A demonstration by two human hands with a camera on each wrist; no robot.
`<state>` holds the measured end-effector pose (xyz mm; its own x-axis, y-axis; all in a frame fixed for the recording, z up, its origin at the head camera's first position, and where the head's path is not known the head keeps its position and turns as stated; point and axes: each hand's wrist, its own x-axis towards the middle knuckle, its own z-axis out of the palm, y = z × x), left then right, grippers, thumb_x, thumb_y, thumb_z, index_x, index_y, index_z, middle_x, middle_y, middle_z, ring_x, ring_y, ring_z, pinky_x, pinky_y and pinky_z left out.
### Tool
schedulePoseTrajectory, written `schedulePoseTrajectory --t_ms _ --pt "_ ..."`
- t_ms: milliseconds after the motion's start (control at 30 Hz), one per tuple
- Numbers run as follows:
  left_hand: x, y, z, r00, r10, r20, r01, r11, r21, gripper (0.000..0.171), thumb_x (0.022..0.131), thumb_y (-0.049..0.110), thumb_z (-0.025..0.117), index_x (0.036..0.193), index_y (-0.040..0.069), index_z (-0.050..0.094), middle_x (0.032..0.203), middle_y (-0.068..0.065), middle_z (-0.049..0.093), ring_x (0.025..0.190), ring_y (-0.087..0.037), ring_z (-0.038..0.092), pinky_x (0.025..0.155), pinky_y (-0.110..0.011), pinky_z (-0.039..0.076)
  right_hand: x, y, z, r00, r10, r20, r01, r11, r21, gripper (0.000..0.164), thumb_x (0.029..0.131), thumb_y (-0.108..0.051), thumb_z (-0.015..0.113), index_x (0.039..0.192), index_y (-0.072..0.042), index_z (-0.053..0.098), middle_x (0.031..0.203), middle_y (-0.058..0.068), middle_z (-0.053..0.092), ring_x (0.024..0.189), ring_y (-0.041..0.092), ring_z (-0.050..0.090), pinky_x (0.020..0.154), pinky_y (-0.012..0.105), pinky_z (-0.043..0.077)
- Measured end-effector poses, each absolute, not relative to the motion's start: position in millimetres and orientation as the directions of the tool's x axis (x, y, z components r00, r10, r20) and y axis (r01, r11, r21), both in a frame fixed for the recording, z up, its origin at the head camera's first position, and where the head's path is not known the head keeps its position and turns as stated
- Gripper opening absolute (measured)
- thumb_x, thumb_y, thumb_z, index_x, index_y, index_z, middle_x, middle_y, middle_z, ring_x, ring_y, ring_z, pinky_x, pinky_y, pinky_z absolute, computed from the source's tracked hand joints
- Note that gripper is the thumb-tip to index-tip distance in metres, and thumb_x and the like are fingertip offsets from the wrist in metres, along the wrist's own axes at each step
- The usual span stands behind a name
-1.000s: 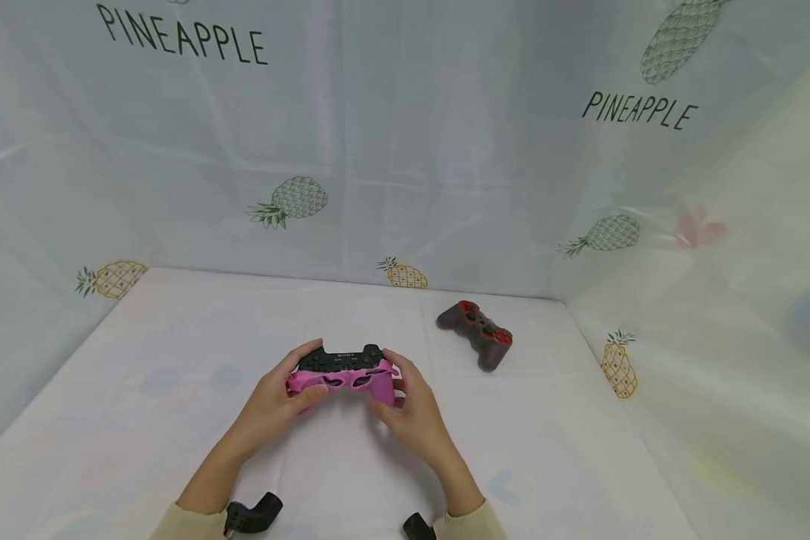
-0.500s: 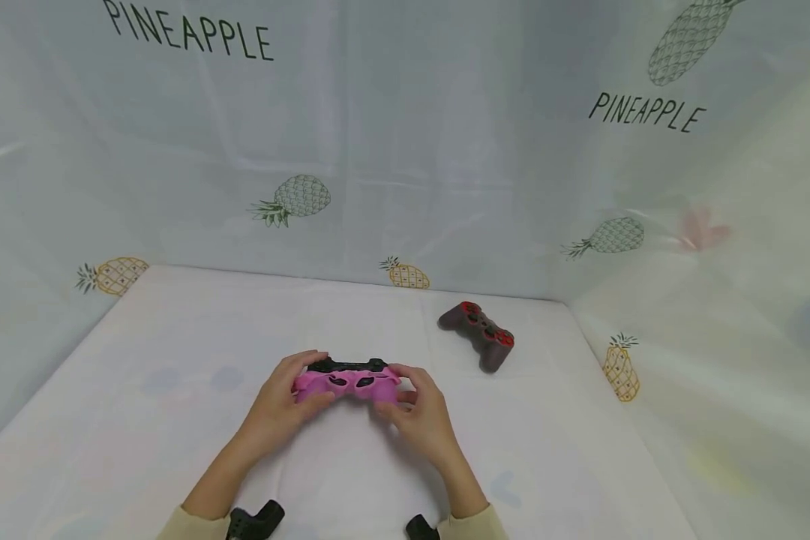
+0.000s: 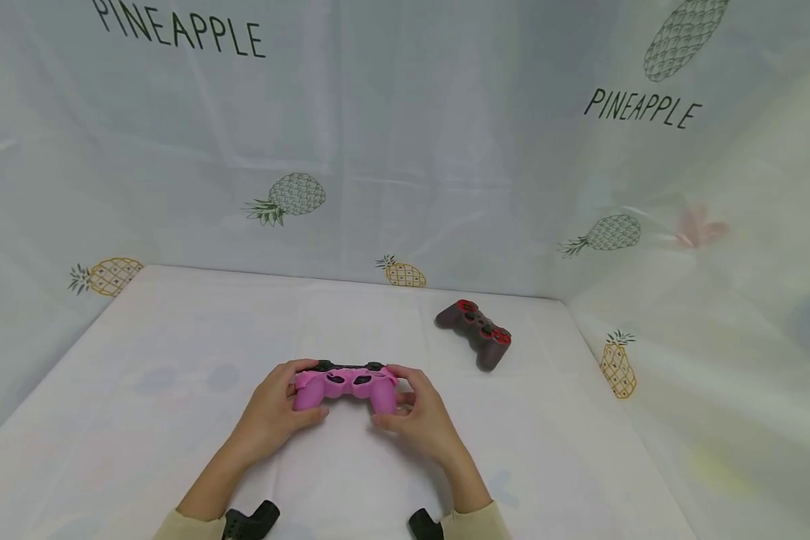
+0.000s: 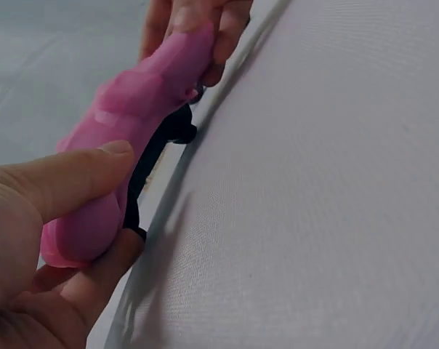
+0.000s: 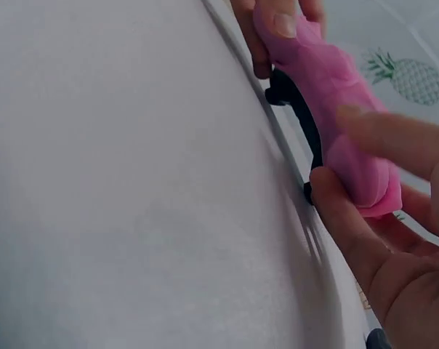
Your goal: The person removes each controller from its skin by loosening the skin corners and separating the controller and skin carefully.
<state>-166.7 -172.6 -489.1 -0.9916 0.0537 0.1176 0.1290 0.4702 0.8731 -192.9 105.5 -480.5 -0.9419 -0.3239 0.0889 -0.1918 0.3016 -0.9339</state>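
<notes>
A black game controller [image 3: 338, 367] in a pink silicone cover [image 3: 346, 382] is between the two hands in the head view. My left hand [image 3: 268, 414] grips its left end, thumb on the pink handle and fingers along the far edge. At the opposite end, my right hand [image 3: 427, 417] holds the other handle between thumb and fingers. In the left wrist view, pink cover [image 4: 143, 91] wraps the handle side, while black shoulder parts stick out below. The right wrist view shows the thumb near the pink cover [image 5: 332, 69], with a fingertip at the black edge.
A second controller [image 3: 475, 334], dark with red buttons, lies at the back right of the white table [image 3: 547, 450]. Pineapple-printed curtain [image 3: 439, 135] hangs behind and at both sides. Black wrist-worn devices [image 3: 253, 520] show at the sleeves.
The black top with its lettering showed broadly one second ago; now only a thin black strip shows beyond the pink cover. Both hands have shifted slightly nearer. The dark controller stays put.
</notes>
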Motion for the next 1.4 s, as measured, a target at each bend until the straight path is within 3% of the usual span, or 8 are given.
schedulePoseTrajectory --t_ms 300,567,833,1033,1400 --pt "-168.9 -177.1 -487.7 -0.996 0.03 0.086 0.09 0.472 0.877 0.082 0.076 0.022 0.099 0.145 0.012 0.053 0.138 -0.014 0.056 0.115 -0.027 0.071 0.092 -0.033 0.059 -196.9 106.7 -483.9 -0.944 -0.311 0.11 -0.218 0.338 -0.916 0.074 0.075 -0.004 0.097 0.139 -0.014 0.061 0.136 0.009 0.058 0.099 0.019 0.073 0.08 0.026 0.061" --pt "-169.0 -186.3 -488.8 -0.993 0.111 0.025 0.061 0.339 0.939 0.084 0.074 0.01 0.099 0.139 0.006 0.046 0.134 -0.017 0.056 0.113 -0.026 0.072 0.09 -0.029 0.06 -197.0 107.6 -484.8 -0.947 -0.31 0.078 -0.191 0.354 -0.915 0.074 0.074 -0.007 0.098 0.137 -0.018 0.06 0.136 0.009 0.057 0.097 0.02 0.071 0.079 0.027 0.061" --pt "-168.0 -187.4 -488.8 -0.991 0.118 0.064 0.109 0.435 0.894 0.077 0.071 0.019 0.101 0.129 0.01 0.05 0.119 -0.011 0.062 0.098 -0.018 0.071 0.084 -0.027 0.059 -197.3 108.6 -486.4 -0.942 -0.332 0.054 -0.191 0.396 -0.898 0.073 0.072 -0.012 0.099 0.131 -0.016 0.056 0.134 0.008 0.056 0.092 0.017 0.069 0.076 0.028 0.059" --pt "-167.8 -188.6 -489.7 -0.985 0.157 0.077 0.142 0.462 0.875 0.075 0.068 0.026 0.103 0.119 0.012 0.05 0.099 -0.007 0.062 0.084 -0.017 0.067 0.073 -0.027 0.055 -196.6 109.8 -485.1 -0.936 -0.348 0.053 -0.201 0.405 -0.892 0.071 0.07 -0.013 0.099 0.124 -0.016 0.054 0.118 0.005 0.061 0.083 0.014 0.068 0.073 0.027 0.056" --pt "-168.0 -184.6 -490.6 -0.98 0.165 0.108 0.181 0.539 0.822 0.069 0.066 0.031 0.103 0.106 0.017 0.049 0.08 0.001 0.056 0.068 -0.012 0.054 0.06 -0.026 0.045 -197.5 110.2 -484.8 -0.945 -0.32 0.068 -0.204 0.414 -0.887 0.058 0.069 -0.011 0.096 0.108 -0.016 0.054 0.089 0.001 0.064 0.072 0.009 0.061 0.067 0.026 0.052"
